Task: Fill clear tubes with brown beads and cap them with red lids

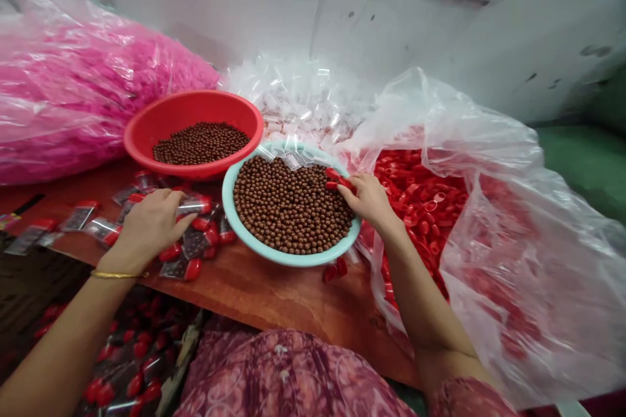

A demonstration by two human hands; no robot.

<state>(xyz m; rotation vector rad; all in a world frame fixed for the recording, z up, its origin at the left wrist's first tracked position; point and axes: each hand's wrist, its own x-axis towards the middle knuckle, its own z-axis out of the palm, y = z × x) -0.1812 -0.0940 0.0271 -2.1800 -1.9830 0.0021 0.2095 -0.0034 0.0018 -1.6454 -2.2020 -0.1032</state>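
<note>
Forearms point(425, 293) cross the table's point(274, 300) near edge: the left hand point(149, 225) lies spread over filled packets point(196, 242); the right hand point(366, 199) pinches red caps point(337, 177) beside the teal bowl point(288, 259), placed between both hands for reach.

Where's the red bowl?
The red bowl sits upper centre in the head view, just behind the teal bowl, beside the bulging pink bag.

The red cap point(334, 178) in the right hand point(369, 201) is partly covered by the fingers. The left hand point(149, 228) hides part of the filled packets point(195, 242) beneath it. The pink bag point(98, 88) is cut off at the left edge, its contents too blurred to identify. The clear bag of red caps point(493, 260) runs off the right edge.
</note>
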